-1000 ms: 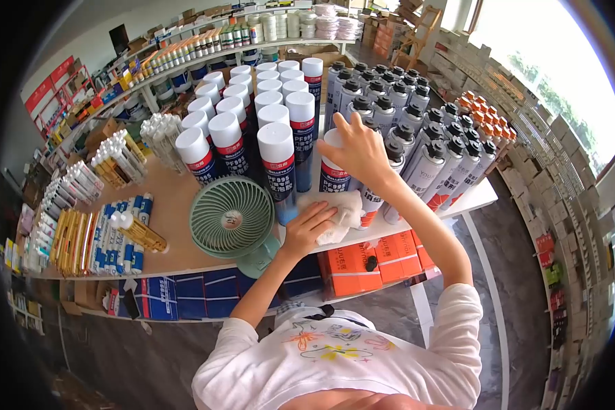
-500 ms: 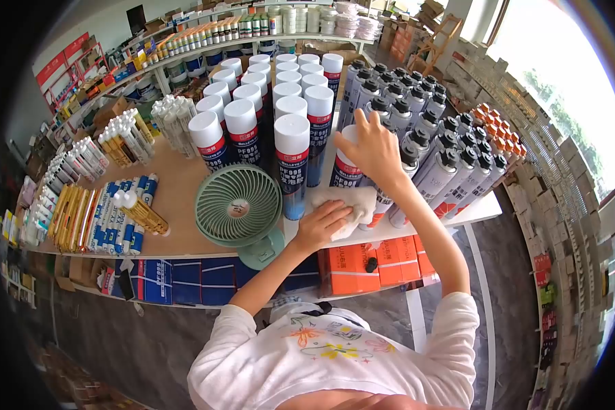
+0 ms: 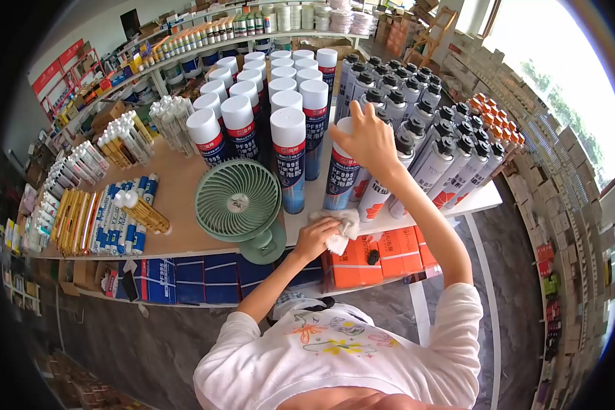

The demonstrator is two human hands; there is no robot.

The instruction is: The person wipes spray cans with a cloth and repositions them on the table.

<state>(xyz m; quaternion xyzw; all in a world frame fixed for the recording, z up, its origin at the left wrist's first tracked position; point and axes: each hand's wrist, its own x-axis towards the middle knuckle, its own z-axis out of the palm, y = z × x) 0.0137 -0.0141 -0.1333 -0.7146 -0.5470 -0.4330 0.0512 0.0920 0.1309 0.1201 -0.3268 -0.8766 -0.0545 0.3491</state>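
My right hand is closed around the white cap of a dark blue foam spray can. That can stands upright at the front of the white table, its red band and lettering facing me. In my left hand is a bunched white cloth, at the table's front edge just below the can's base. To the left stands another blue can with a white cap, in front of rows of the same kind. Grey cans with black tops crowd the right side.
A green desk fan stands left of the cans at the front edge. Sealant tubes cover the table's left part. Orange boxes and blue boxes sit on the shelf below. Stocked shelves line the back.
My left hand with the cloth has come down from the can's lower front to the table edge, uncovering the can's body. My right hand has stayed on the cap.
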